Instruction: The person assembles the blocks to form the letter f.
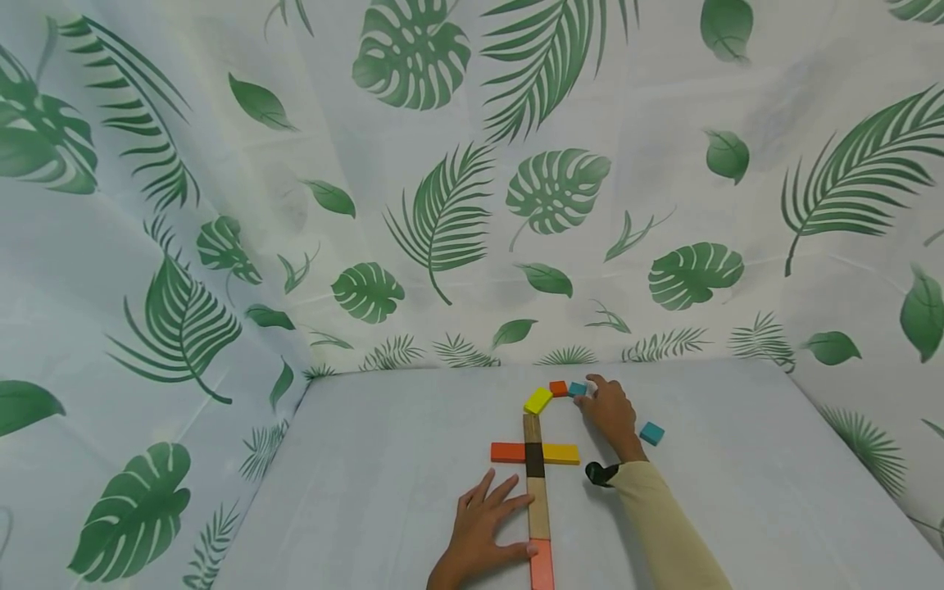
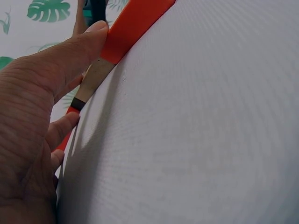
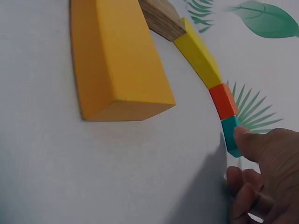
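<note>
At the far end of a row of blocks, my right hand pinches a small teal block between thumb and index finger. That block abuts a small orange-red block, which follows a yellow block set at a slant. My left hand lies with spread fingers beside the straight part of the row. Its thumb touches a salmon-red block, and a fingertip reaches the light wooden block. Beyond are a black block and a brown wooden block.
A red block and an orange-yellow block extend sideways from the black one. Another teal block lies right of my right wrist. Leaf-printed cloth rises behind the white table surface.
</note>
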Tool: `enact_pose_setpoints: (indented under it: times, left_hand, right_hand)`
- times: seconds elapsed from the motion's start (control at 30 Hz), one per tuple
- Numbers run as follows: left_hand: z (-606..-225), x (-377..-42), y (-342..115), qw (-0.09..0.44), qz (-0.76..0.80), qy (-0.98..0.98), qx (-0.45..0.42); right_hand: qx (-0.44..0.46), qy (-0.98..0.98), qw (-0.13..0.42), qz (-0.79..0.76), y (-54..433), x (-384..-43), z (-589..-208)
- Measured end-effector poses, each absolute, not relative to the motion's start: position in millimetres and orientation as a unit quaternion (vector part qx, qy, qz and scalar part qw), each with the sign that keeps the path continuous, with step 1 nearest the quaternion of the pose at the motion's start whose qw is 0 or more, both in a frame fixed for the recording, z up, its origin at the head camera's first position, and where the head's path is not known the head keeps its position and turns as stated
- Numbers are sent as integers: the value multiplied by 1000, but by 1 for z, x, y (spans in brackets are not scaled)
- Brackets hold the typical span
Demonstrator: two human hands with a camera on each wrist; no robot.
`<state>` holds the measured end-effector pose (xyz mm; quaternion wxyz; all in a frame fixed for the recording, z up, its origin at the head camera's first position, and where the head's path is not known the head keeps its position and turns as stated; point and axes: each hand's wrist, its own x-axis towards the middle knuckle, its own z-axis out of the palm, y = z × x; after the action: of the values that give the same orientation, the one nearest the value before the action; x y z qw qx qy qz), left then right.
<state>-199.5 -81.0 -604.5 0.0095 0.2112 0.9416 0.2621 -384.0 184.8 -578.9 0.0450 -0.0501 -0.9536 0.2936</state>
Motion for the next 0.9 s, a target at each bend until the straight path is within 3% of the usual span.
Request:
enact_pose_setpoints:
  times: [0.2, 0.27, 0.33, 0.47, 0.53, 0.6, 0.9]
  left_hand:
    - [-604, -201, -80, 9, 262, 940, 218]
    - [-604, -201, -80, 5, 260, 940, 221]
    - [-605, -201, -80, 0, 258, 940, 221]
    - [-605, -199, -81, -1, 257, 941, 219]
    - [-605, -199, -81, 2, 256, 942, 217]
    - [-605, -199, -81, 3, 254, 943, 216]
    - [-606, -200, -79, 6, 255, 943, 215]
  right_hand:
    - [-56, -945, 143, 289, 201, -373, -571]
    - [-57, -950, 148, 270, 210, -366, -565]
    - [-58, -960, 106, 252, 220, -357, -558]
    - [-56, -970, -55, 229, 242, -338, -545]
    - [-49, -967, -105, 225, 253, -330, -543]
    - [-41, -966, -114, 228, 261, -325, -542]
    - [-38, -965, -27, 258, 262, -335, -562]
